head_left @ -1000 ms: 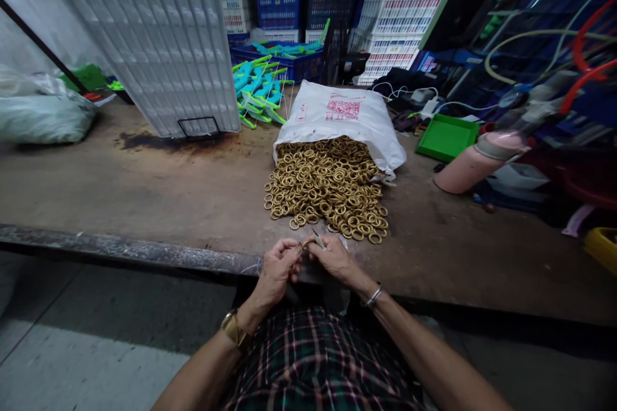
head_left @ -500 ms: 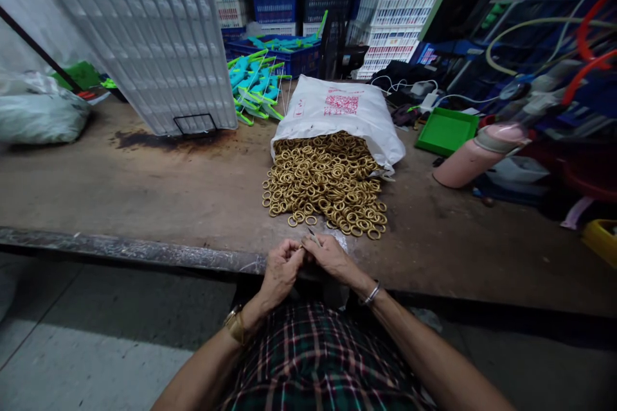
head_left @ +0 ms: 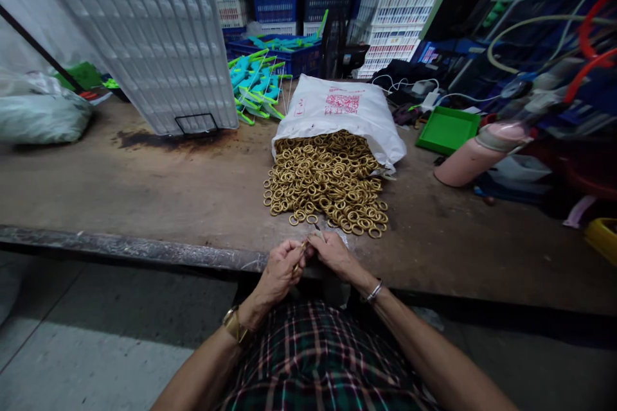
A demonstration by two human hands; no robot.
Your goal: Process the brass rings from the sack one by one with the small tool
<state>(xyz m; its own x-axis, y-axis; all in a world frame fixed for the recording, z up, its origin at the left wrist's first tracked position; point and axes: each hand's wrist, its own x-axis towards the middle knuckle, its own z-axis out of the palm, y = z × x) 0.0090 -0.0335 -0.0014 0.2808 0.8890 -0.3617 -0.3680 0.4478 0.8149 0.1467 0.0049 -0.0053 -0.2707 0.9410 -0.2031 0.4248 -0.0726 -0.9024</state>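
Gold-coloured and seen almost edge-on, one ring is located between the thumb and fingers of the left hand, at the near edge of the table. The left fingers are together and clamped on the ring. The right hand is directly to the right; its thumb and forefinger appear closed on a slim tool, whose dark tip projects to the far side. The other right fingers are mostly hidden, so their position cannot be told. The two sets of fingertips meet or almost meet; contact between tool and ring cannot be confirmed.

Change of state: one second ago the ring showed as a curved arc between both hands; half a second ago the hands covered most of it. It now shows as a thin band on the left-hand side. This suggests that the ring is being turned and re-gripped, with the left hand as holder, and that work on this piece is in progress. The tool remains in the right hand.

Supply: a heap of similar rings lies just to the far side of the hands, spilling from the open near end of a white sack. To the right, well apart from the hands, are a green tray and a pink bottle.
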